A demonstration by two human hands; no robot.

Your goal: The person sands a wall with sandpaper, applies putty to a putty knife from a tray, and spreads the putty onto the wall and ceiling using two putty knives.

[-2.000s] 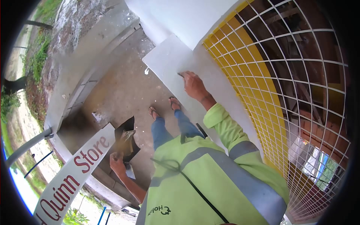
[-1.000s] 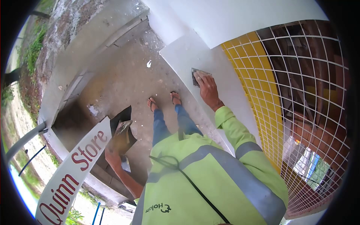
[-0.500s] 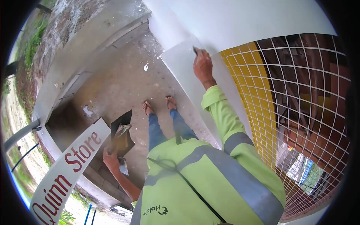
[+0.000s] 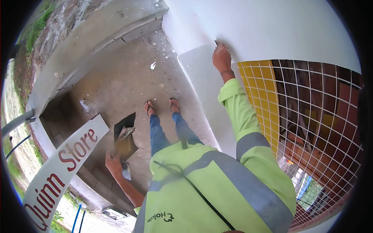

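My right hand (image 4: 222, 58) is raised against the white wall (image 4: 272, 31), fingers closed around a small dark tool (image 4: 216, 42). The tool's tip is right at the wall surface, near where a greyer patch (image 4: 202, 62) meets the whiter area. Low on the left, my left hand (image 4: 113, 161) has its fingers closed at the lower edge of a flat black-and-brown piece (image 4: 126, 145), which has a grey, smeared-looking patch on top. Most of the left fingertips are hidden. Both arms are stretched away from my body.
A white sign (image 4: 66, 171) reading "Quinn Store" stands close by my left hand. White wire mesh (image 4: 307, 116) covers an opening on the right. My feet in flip-flops (image 4: 173, 104) stand on a stained concrete floor (image 4: 116, 81). A low concrete ledge (image 4: 93, 50) borders it.
My right hand with the small dark tool has moved up and to the right along the wall. The view has shifted slightly. My left hand keeps its hold, almost unmoved.
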